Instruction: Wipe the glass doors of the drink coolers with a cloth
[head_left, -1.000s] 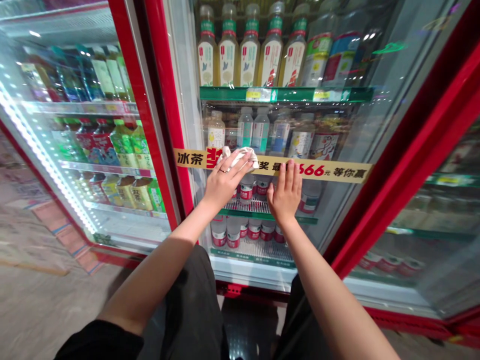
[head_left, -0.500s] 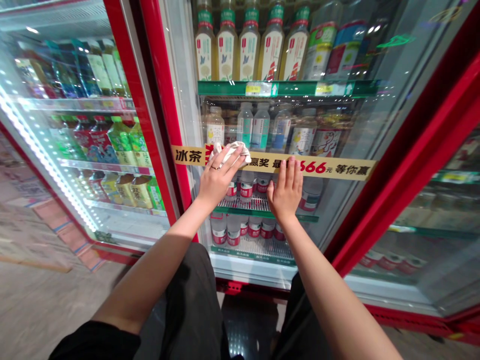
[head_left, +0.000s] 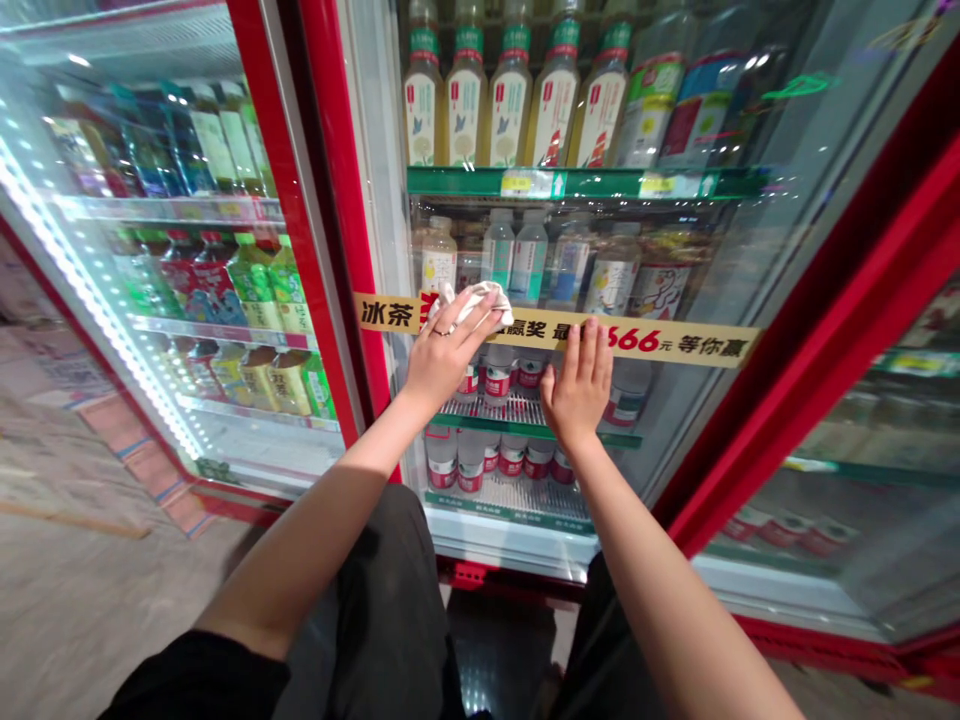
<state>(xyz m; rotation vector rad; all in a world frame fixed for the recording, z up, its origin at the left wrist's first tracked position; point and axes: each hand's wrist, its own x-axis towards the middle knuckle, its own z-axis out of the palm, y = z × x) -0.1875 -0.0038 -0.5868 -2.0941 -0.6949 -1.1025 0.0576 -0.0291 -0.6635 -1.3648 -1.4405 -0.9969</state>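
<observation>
A crumpled white cloth (head_left: 496, 303) is pressed under the fingers of my left hand (head_left: 442, 355), against the glass door of a drinks fridge. A ring shows on that hand. The cloth lies over the left part of a yellow strip (head_left: 697, 345) with black and red lettering, hiding some of its characters. My right hand (head_left: 579, 390) rests flat on the glass to the right, fingers stretched upward, its fingertips covering part of the strip. Behind the glass, bottles with red labels (head_left: 498, 378) stand just below and between my hands.
Tall bottles (head_left: 510, 115) line the upper shelf behind the glass. Red door frames (head_left: 337, 150) stand on both sides. At left, another lit fridge holds green and red bottles (head_left: 255, 285). Stacked boxes (head_left: 127, 440) sit at the far left. My knees are close to the fridge base.
The view has shifted slightly, so the fridge and strip appear a little right and lower. My left hand stays on the cloth at nearly the same place on the strip; my right hand remains flat.
</observation>
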